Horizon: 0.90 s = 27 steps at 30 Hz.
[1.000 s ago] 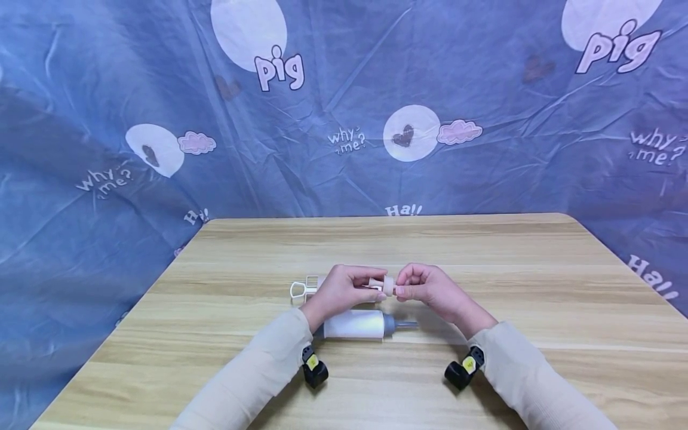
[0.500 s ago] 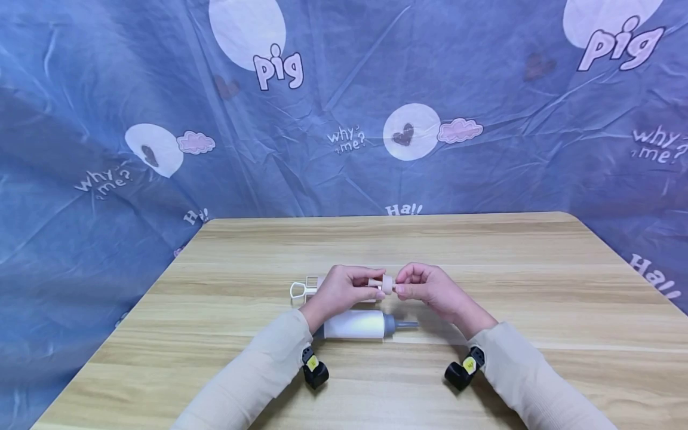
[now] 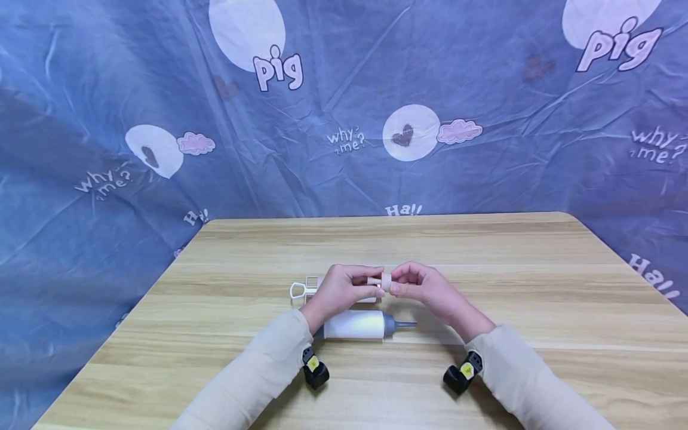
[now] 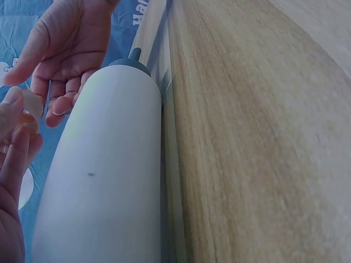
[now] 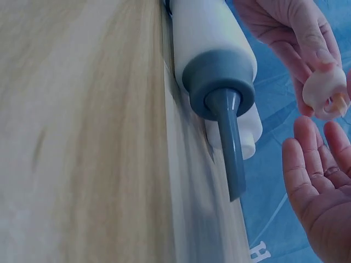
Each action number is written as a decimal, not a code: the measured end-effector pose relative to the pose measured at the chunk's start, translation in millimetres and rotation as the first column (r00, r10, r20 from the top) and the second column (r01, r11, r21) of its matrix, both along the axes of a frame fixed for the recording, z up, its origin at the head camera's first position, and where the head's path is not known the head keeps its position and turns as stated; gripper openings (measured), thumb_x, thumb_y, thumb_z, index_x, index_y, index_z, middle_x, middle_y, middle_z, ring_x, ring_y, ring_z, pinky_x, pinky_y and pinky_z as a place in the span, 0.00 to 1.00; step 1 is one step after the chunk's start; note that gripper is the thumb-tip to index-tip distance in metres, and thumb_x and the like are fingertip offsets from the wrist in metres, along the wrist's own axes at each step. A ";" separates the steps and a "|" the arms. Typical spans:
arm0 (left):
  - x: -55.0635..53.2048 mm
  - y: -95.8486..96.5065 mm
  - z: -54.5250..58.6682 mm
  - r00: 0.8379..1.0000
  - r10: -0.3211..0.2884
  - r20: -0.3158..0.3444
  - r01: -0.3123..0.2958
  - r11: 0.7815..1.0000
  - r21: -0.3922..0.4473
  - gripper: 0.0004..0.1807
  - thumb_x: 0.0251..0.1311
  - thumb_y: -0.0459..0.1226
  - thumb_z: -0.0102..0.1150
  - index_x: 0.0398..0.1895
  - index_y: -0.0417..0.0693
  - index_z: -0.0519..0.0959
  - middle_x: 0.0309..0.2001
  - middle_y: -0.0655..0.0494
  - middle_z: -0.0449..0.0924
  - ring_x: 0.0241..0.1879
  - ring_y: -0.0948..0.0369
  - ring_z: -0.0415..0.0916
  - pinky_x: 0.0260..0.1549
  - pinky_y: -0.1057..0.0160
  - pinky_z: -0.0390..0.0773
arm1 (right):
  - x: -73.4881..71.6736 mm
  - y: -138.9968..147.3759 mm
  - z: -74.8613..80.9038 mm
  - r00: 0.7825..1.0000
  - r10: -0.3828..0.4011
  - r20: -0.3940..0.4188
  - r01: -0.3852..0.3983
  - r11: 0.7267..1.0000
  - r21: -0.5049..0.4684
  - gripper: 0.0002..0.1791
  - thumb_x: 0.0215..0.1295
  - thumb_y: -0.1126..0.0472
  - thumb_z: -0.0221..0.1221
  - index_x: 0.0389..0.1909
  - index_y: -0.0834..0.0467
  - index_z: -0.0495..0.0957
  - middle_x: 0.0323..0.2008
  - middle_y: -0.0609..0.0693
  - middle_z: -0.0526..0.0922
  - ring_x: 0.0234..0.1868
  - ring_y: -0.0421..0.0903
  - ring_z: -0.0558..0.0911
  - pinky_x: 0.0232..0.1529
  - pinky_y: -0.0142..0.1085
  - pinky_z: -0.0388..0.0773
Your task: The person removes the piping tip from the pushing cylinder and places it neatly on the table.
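A small pale ring-shaped cap (image 3: 386,282) with a pinkish cone-shaped piece (image 3: 374,280) at its left is held above the table between both hands. My left hand (image 3: 344,285) pinches it from the left with thumb and fingers. From the right, my right hand (image 3: 430,291) has its thumb and forefinger at the cap's rim; the other fingers are bent loosely. In the right wrist view the cap (image 5: 322,90) shows a hole with the pinkish piece in it. A white bottle (image 3: 355,324) with a grey nozzle (image 3: 403,324) lies below the left hand.
Behind the left hand lies a white tube with a looped plunger handle (image 3: 297,290), partly hidden. Its short white tip (image 5: 248,147) shows in the right wrist view. The wooden table (image 3: 484,245) ends at a blue printed cloth (image 3: 344,179).
My right hand has shifted slightly left, its fingertips now closer against the cap. The cap has moved a little left. The left hand and the bottle have hardly moved.
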<state>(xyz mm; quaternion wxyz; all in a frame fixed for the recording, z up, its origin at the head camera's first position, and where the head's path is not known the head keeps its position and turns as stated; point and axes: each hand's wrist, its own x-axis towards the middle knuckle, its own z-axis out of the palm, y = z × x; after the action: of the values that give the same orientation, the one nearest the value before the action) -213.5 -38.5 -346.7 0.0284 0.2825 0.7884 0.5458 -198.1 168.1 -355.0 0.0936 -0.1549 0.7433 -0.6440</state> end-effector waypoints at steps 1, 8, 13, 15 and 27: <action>0.0 0.0 0.0 1.000 0.000 -0.001 0.000 1.000 -0.001 0.22 0.48 0.34 0.68 0.49 0.42 0.80 0.44 0.47 0.83 0.35 0.66 0.81 0.33 0.70 0.79 | 0.2 -0.5 0.0 1.000 0.007 -0.003 -0.007 1.000 -0.003 0.18 0.55 0.61 0.64 0.43 0.65 0.72 0.33 0.46 0.79 0.37 0.42 0.78 0.45 0.36 0.74; 0.6 0.4 -0.6 1.000 -0.009 0.000 0.009 1.000 0.005 0.22 0.47 0.33 0.68 0.49 0.41 0.79 0.46 0.46 0.82 0.39 0.61 0.82 0.35 0.70 0.79 | 0.5 -4.5 -0.5 1.000 0.026 0.007 -0.025 0.999 -0.028 0.18 0.55 0.61 0.64 0.44 0.62 0.72 0.33 0.46 0.81 0.37 0.41 0.79 0.45 0.35 0.75; 0.5 0.8 -0.2 1.000 0.000 -0.016 -0.001 1.000 -0.016 0.22 0.47 0.34 0.69 0.49 0.42 0.79 0.46 0.48 0.82 0.38 0.64 0.82 0.34 0.70 0.79 | 0.5 -4.8 -1.6 1.000 0.024 0.008 -0.024 0.999 -0.028 0.17 0.55 0.61 0.64 0.43 0.61 0.72 0.32 0.45 0.81 0.36 0.41 0.80 0.45 0.35 0.76; 0.6 1.3 0.3 1.000 0.008 -0.027 -0.008 1.000 -0.025 0.22 0.46 0.35 0.69 0.49 0.42 0.80 0.46 0.49 0.82 0.37 0.65 0.81 0.34 0.70 0.79 | 0.7 -4.3 -1.4 1.000 0.020 0.007 -0.020 0.999 -0.027 0.16 0.55 0.61 0.64 0.43 0.61 0.73 0.32 0.44 0.82 0.36 0.41 0.80 0.45 0.35 0.75; 0.4 4.2 -0.3 1.000 0.011 -0.003 -0.011 0.999 -0.044 0.22 0.46 0.38 0.70 0.48 0.44 0.81 0.41 0.52 0.84 0.28 0.69 0.77 0.27 0.73 0.76 | 3.1 -0.2 -0.2 1.000 0.010 0.023 -0.010 1.000 -0.017 0.15 0.56 0.62 0.63 0.42 0.62 0.73 0.31 0.45 0.81 0.36 0.41 0.80 0.46 0.35 0.75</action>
<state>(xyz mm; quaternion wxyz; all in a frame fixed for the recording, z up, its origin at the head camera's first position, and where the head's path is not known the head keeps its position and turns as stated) -213.1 -34.3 -347.0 0.0305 0.2783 0.8017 0.5281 -195.0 167.9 -355.2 0.1040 -0.1519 0.7358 -0.6517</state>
